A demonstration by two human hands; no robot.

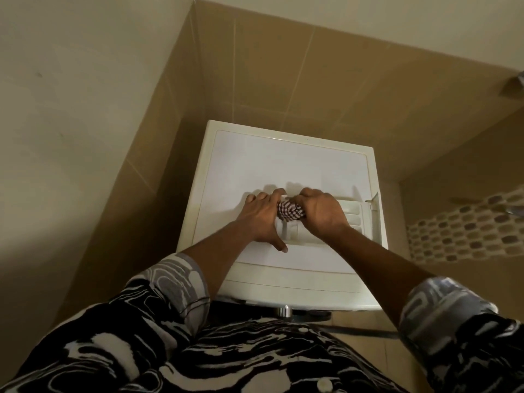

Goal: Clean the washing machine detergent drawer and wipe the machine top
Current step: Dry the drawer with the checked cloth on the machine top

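A white washing machine (255, 165) stands in a tiled corner, seen from above. The detergent drawer (353, 219), cream with ribbed compartments, lies on the machine top at the right. A brown-and-white checked cloth (289, 211) is bunched up over the drawer's left part. My left hand (262, 219) lies on the drawer's left end, fingers on the cloth and thumb stretched toward me. My right hand (323, 212) grips the cloth from the right. Much of the cloth is hidden between the two hands.
Tan tiled walls (269, 80) close in behind and to the left of the machine. A mosaic tile band (467, 231) runs along the right wall. A chrome knob (285, 310) shows below the machine's front edge. My patterned black-and-white clothing fills the bottom of the view.
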